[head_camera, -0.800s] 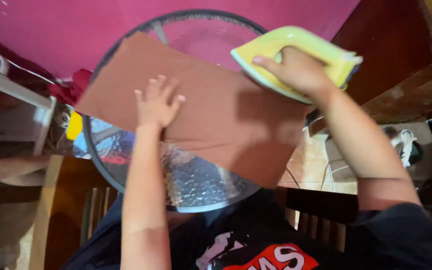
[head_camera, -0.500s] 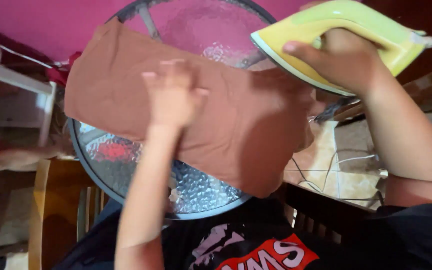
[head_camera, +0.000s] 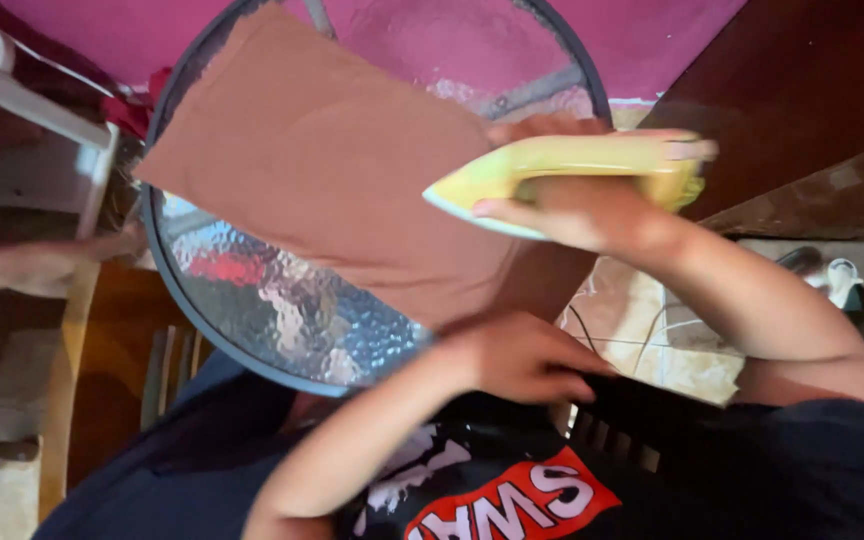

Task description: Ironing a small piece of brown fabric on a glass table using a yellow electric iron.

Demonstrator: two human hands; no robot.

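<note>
Head view, looking straight down. Round table (head_camera: 252, 330) with dark rim and pebbled glass top, reflecting red and white blurs. Magenta wall or floor area beyond table's far edge. Dark brown wooden surface right of table, upper corner. Pale tiled floor patch right of table's near edge, thin cords (head_camera: 632, 340) lying across it. White plug-like object (head_camera: 840, 282) further right of table, detail too small to tell. White frame piece (head_camera: 32, 100) left of table, wooden slats below it by table's near-left rim.

Brown cloth (head_camera: 332, 170) spread flat over table's far and middle part, one corner past the far-left rim, near-right end hanging off the rim toward the body.

Yellow iron (head_camera: 562, 170) over cloth's right end at table's right rim, tip pointing left, tilted on its side so pale soleplate edge shows; contact with cloth not clear. Right hand (head_camera: 582, 205) wrapped around iron's handle, fingers closed on it, thumb along the top, forearm running off to lower right.

Left hand (head_camera: 522, 355) at table's near-right rim, below iron, just under cloth's hanging edge, fingers curled loosely and pointing right; whether pinching cloth cannot tell. Left forearm crossing the black printed shirt (head_camera: 512, 500) from lower left.
</note>
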